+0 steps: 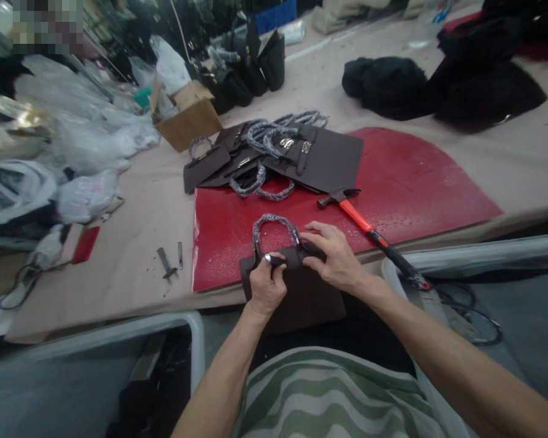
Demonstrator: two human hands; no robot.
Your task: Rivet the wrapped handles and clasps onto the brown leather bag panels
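Taking the panel [308,307] as the dial's centre, with twelve pointing away from the person, I see it lying dark over the near edge of the bench [141,225], its handle [269,218], bound in clear wrap, looping up at eleven. The left hand [268,286] sits at ten, thumb and fingers together, clamped on the panel by the handle's foot; a silver glint there is too small to name. The right hand [335,255] is at two, touching the panel near the other foot; whether its grip is pinching or only resting, I can't tell.

A red mat [393,176] spreads from ten round to two. At twelve, a stack [335,155] of more dark panels with wrapped handles crowds its far left part. The hammer [354,216] takes up the right side: head at one, close by the stack's near corner, shaft running to three and out over a bin [488,252]. Two small tools [165,261] lie at nine, off the mat.

Farther out, a box [192,125] stands at eleven, plastic bags [86,134] heap up at ten, upright dark bags [256,70] stand at twelve, and black cloth [393,85] lies at one. Another bin [196,347] sits at eight.
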